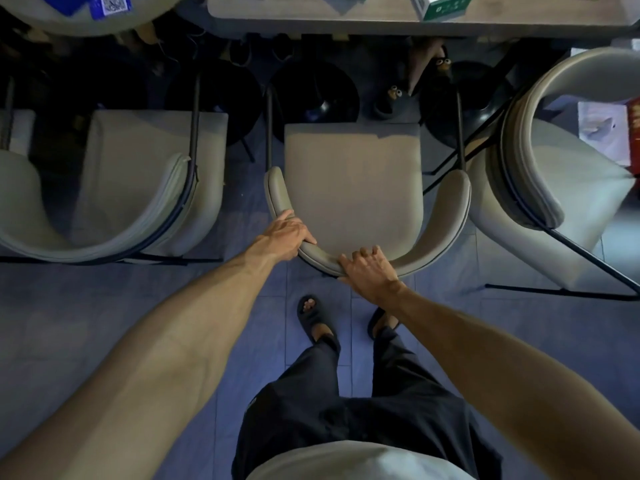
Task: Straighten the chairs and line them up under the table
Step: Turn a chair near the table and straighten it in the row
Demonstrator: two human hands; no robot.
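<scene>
Three beige padded chairs with curved backrests and thin black frames stand in a row before a grey table. The middle chair faces the table squarely, its seat front just short of the table edge. My left hand grips the left part of its curved backrest. My right hand grips the backrest at its rear centre. The left chair stands parallel to it. The right chair is turned at an angle, its backrest swung toward the table.
Black round table bases and cables sit under the table. Slippers with cartoon eyes lie on the floor there. Boxes rest on the tabletop. My sandalled feet stand on blue-grey floor tiles behind the middle chair.
</scene>
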